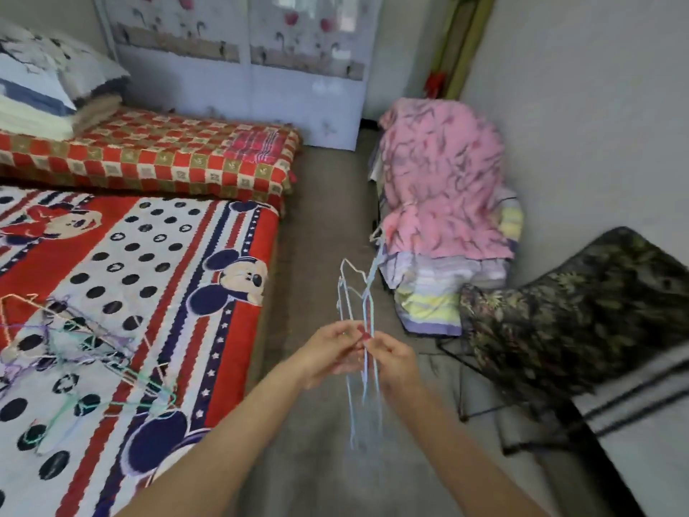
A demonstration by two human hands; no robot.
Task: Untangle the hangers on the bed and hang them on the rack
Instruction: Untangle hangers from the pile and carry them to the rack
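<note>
Bed [231,278] fills the left side, cover red/white with black dots and cartoon mice; second mattress with red checked cover [156,154] butts against its far end, pillows [48,80] stacked at far left; pale wardrobe [242,69] with flower print at the far wall.

Right side: pile draped in a pink blanket [443,173] over striped bedding; nearer, a black metal rack [481,371] with a dark leaf-print cloth [581,315] thrown over it; grey floor between bed and rack.

Both forearms reach in from the near edge, meeting over the floor, centre frame, between bed and rack. Left hand [328,348]: fingers curled, pinching the wires of the held hangers [358,300] from the left. Right hand [395,360]: fingers curled, pinching the same bundle from the right; fingertips of both hands nearly touching at the grip point.

Held hangers: thin wire, pale blue/white, several stacked, standing roughly upright; hooks and shoulders above the hands, long wire ends hanging below them; exact count unclear, motion blur.

Tangled hangers [85,352] lie on the bed, near-left: thin wire in pink, purple, green, white, interlocked in a loose flat heap on the dotted part of the cover; well apart from the hands.
</note>
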